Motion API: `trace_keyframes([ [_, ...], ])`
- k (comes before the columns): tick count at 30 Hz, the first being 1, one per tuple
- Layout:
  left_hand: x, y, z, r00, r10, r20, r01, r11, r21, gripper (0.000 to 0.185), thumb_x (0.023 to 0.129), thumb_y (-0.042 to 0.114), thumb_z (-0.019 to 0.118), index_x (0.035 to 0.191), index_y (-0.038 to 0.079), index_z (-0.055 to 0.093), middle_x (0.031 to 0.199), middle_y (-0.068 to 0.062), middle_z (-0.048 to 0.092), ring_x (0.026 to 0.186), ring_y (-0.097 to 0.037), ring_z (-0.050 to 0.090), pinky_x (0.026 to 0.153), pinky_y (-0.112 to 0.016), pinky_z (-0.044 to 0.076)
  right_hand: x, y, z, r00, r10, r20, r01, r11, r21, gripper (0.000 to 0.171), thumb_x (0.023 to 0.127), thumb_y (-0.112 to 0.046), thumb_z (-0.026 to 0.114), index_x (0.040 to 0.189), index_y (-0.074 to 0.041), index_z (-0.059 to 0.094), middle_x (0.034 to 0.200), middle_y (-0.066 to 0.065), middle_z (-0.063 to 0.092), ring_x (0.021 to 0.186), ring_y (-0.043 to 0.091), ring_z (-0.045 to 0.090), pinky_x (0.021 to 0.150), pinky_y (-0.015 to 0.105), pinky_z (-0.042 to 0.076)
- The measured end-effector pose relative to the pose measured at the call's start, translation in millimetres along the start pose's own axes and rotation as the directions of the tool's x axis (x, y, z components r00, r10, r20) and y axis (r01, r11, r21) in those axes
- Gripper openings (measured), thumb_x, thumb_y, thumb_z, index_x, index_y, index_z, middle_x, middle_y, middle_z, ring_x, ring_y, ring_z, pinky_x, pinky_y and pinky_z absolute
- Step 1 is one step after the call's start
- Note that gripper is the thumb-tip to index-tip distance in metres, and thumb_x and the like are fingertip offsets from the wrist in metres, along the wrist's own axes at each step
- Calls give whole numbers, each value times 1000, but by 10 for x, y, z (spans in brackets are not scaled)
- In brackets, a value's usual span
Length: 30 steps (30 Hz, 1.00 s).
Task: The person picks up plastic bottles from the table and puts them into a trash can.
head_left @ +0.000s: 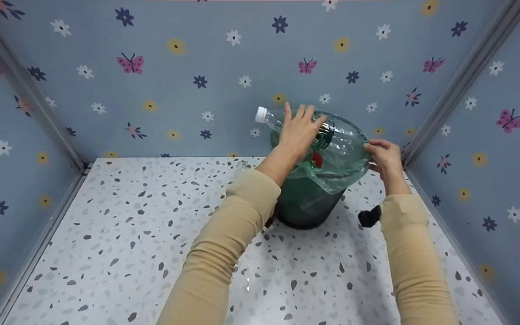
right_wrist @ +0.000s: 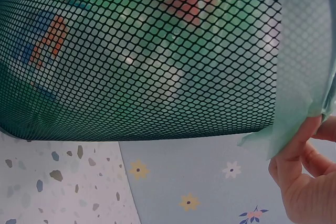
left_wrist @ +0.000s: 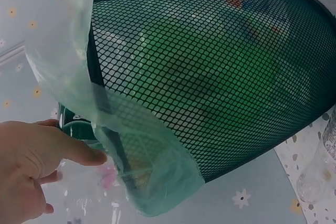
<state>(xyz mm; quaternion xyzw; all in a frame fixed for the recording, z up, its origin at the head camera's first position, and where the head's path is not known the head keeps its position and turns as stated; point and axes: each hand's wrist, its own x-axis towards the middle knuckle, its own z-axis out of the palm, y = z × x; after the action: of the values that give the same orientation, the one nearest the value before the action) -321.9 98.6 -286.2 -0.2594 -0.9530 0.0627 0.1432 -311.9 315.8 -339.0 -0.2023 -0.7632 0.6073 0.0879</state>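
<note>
A large clear bottle (head_left: 343,137) with a white cap and dark green label lies tilted across the mouth of a dark mesh bin (head_left: 307,207). My left hand (head_left: 298,133) grips it from above, the thumb close to the bin's rim in the left wrist view. Lining the bin is a thin green plastic bag (head_left: 339,178), its edge folded loosely over the rim. My right hand (head_left: 386,158) pinches the bag's edge at the right side of the rim. Through the mesh, coloured contents (right_wrist: 189,3) show, too blurred to name.
Behind the bin rises a blue flowered wall (head_left: 174,90), with side walls left and right. The bin stands on a white speckled surface (head_left: 129,253). A clear plastic item (left_wrist: 315,177), perhaps another bottle, lies beside the bin.
</note>
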Motion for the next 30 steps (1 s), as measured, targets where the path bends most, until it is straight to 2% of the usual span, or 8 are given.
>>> trace_keyframes([
  [4, -14, 1, -3, 1000, -8, -24, 8, 1000, -11, 71, 80, 12, 65, 140, 21, 27, 142, -12, 23, 129, -29, 21, 101, -54, 13, -7, -6, -2, 1000, 1, 5, -1, 1000, 1, 32, 87, -18, 56, 115, -3, 52, 94, 3, 49, 71, 11, 55, 56, 22, 46],
  [9, -82, -43, 26, 994, -60, -91, 51, 994, -93, 68, 77, 17, 68, 136, 16, 34, 136, -11, 31, 123, -27, 29, 98, -52, 23, -8, -5, -7, 1000, -3, 10, 2, 1000, 15, 31, 87, -17, 56, 114, -3, 52, 95, 4, 48, 71, 12, 54, 55, 21, 45],
  [13, -146, -102, 93, 976, -119, -185, 79, 974, -212, 53, 79, 12, 64, 128, 12, 44, 128, -10, 40, 117, -26, 38, 95, -48, 29, -6, -3, -9, 1000, 0, 15, 0, 999, 36, 27, 87, -16, 56, 110, -4, 53, 95, 4, 48, 71, 12, 54, 52, 19, 44],
  [18, -265, -195, 155, 945, -206, -253, 110, 931, -348, 38, 83, 12, 58, 121, 10, 51, 122, -9, 46, 110, -25, 44, 87, -40, 37, -13, 0, -12, 1000, -1, 20, 1, 999, 40, 23, 86, -16, 56, 107, -6, 54, 92, 3, 48, 70, 12, 54, 57, 23, 46],
  [20, -321, -236, 179, 931, -249, -268, 125, 905, -406, 38, 83, 14, 59, 120, 9, 52, 120, -9, 47, 107, -24, 46, 83, -38, 40, -16, 1, -10, 1000, -2, 15, 2, 1000, 31, 25, 86, -17, 57, 108, -6, 54, 93, 2, 49, 70, 11, 55, 60, 25, 46],
  [23, -413, -297, 233, 907, -318, -277, 146, 853, -502, 40, 82, 14, 61, 120, 7, 52, 117, -10, 49, 105, -23, 49, 82, -36, 43, -23, -2, -10, 1000, 3, 15, -4, 999, 40, 27, 86, -17, 57, 111, -5, 54, 93, 3, 50, 70, 11, 54, 65, 28, 45],
  [27, -537, -371, 350, 871, -420, -254, 187, 762, -620, 40, 82, 14, 62, 120, 5, 52, 115, -11, 51, 103, -23, 50, 81, -35, 44, -26, -9, -12, 1000, 5, 21, -6, 999, 40, 30, 86, -17, 57, 113, -4, 52, 94, 4, 49, 71, 11, 54, 63, 26, 46],
  [30, -622, -417, 468, 844, -491, -214, 220, 682, -697, 40, 82, 15, 63, 119, 4, 52, 115, -11, 51, 103, -24, 51, 79, -34, 45, -16, -6, -10, 1000, 6, 22, -7, 999, 34, 32, 86, -17, 57, 115, -3, 51, 93, 3, 49, 70, 11, 55, 60, 24, 46],
])
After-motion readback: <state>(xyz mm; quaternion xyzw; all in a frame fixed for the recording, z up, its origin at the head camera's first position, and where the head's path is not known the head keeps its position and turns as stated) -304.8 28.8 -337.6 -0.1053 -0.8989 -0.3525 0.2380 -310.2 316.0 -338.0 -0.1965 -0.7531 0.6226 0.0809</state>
